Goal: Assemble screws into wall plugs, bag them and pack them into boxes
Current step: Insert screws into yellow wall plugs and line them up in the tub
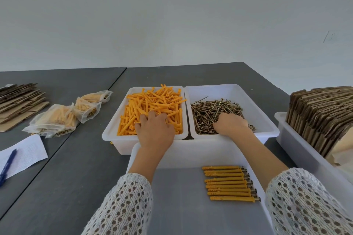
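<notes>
Two white bins stand side by side on the grey table. The left bin [108, 133] is heaped with orange wall plugs [152, 101]; my left hand [154, 129] lies palm down on them, fingers spread. The right bin [267, 120] holds brass screws [214, 108]; my right hand [231, 124] rests in that pile with fingers curled, and what it grips is hidden. In front of both, a larger white tray [172, 150] carries a neat row of several assembled plugs with screws [229, 183] near its right side.
Filled clear bags of plugs [63, 118] lie to the left, beside a stack of flat cardboard [19, 101]. A paper sheet [24, 152] with a blue pen [7, 166] sits at the near left. Another white bin [294, 145] of folded cardboard boxes [321, 116] stands at the right.
</notes>
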Tool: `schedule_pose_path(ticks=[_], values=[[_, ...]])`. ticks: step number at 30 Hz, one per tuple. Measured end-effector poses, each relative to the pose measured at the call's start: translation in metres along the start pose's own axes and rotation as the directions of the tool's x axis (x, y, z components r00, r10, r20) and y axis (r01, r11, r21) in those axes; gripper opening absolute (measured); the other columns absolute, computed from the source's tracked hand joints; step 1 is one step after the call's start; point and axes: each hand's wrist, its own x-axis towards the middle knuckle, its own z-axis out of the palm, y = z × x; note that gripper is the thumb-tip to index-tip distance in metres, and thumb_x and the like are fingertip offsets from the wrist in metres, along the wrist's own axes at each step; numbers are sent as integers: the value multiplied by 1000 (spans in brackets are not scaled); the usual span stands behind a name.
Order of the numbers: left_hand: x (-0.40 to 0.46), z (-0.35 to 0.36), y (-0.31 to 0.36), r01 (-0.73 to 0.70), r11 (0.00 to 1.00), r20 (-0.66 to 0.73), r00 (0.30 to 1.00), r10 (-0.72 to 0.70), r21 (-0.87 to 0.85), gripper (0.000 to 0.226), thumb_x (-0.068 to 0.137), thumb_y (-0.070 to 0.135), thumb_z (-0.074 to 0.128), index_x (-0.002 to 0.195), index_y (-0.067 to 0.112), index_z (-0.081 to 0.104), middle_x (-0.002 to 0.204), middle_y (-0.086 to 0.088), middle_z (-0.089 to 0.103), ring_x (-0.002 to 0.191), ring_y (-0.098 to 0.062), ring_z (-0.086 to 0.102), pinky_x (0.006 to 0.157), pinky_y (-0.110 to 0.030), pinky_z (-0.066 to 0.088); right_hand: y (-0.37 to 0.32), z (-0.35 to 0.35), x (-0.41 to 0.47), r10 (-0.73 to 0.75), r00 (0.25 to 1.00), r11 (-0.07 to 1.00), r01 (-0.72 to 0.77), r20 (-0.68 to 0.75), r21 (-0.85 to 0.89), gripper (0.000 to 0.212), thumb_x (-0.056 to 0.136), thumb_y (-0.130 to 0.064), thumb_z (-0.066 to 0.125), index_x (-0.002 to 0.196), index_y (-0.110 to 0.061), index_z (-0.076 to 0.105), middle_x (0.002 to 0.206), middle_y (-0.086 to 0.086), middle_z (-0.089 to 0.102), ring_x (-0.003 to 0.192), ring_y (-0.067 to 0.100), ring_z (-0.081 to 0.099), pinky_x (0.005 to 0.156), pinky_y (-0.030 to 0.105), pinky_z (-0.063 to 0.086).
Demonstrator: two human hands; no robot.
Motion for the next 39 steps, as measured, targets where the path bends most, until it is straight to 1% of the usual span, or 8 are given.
schedule_pose_path(ticks=[6, 14, 21, 25, 28, 32, 34, 39], values=[[-4, 6, 1, -102, 995, -180, 979, 96, -23, 31, 103, 36, 42, 128, 30, 60, 134, 2, 53, 131, -29, 34, 105, -48, 31, -1, 0, -2, 27, 995, 990, -13, -100, 140, 20, 91, -7, 45, 74, -15, 41, 74, 1, 50, 62, 16, 45, 58, 29, 33], [-10, 8, -1, -238, 958, -356, 919, 170, -157, 28, 103, 33, 47, 121, 24, 67, 116, 6, 68, 118, -21, 50, 97, -44, 36, 0, -4, -8, 69, 896, 847, 179, -438, 500, 13, 96, -6, 45, 103, -11, 56, 85, 4, 60, 76, 23, 60, 64, 35, 51], [-11, 12, -3, -298, 927, -415, 891, 184, -229, 30, 103, 36, 47, 121, 26, 69, 107, 7, 71, 111, -18, 57, 97, -43, 39, 1, -1, -19, 211, 913, 453, 225, -349, 863, 17, 88, -10, 68, 98, -19, 57, 91, 1, 64, 71, 17, 62, 61, 24, 48], [-10, 10, -1, -308, 921, -394, 897, 198, -237, 35, 104, 36, 42, 131, 26, 64, 112, 6, 70, 114, -18, 55, 95, -42, 40, -8, -5, -23, 178, 954, 259, 191, -242, 947, 22, 91, -10, 67, 106, -18, 54, 88, 2, 63, 49, 4, 57, 55, 21, 47], [-10, 8, 1, -333, 914, -386, 894, 228, -230, 37, 106, 32, 38, 134, 22, 60, 118, 4, 68, 117, -20, 54, 98, -43, 40, -16, -6, -27, 124, 962, 264, 204, -243, 943, 12, 94, -17, 63, 101, -11, 55, 74, 3, 60, 42, 3, 51, 48, 16, 43], [-9, 6, 6, -426, 880, -400, 859, 321, -210, 33, 107, 22, 35, 125, 16, 62, 109, 0, 67, 101, -22, 54, 85, -40, 44, -22, -7, -34, 14, 972, 216, 225, -233, 950, 46, 106, -40, 28, 83, -10, 55, 54, 1, 56, 39, 9, 45, 42, 18, 39], [-7, 6, 6, -483, 856, -416, 827, 378, -181, 36, 107, 25, 31, 118, 15, 64, 104, 1, 67, 92, -20, 52, 74, -37, 44, -20, -9, -33, -5, 978, 173, 206, -209, 963, 50, 108, -35, 18, 91, -13, 60, 51, 3, 56, 38, 12, 41, 41, 21, 36], [-6, 6, 7, -531, 839, -429, 789, 439, -119, 47, 106, 32, 20, 110, 19, 65, 97, 6, 66, 87, -15, 51, 58, -26, 35, -17, -8, -32, 3, 988, 67, 152, -153, 986, 31, 101, -11, 36, 78, -6, 57, 58, 3, 41, 42, 10, 33, 41, 22, 34]])
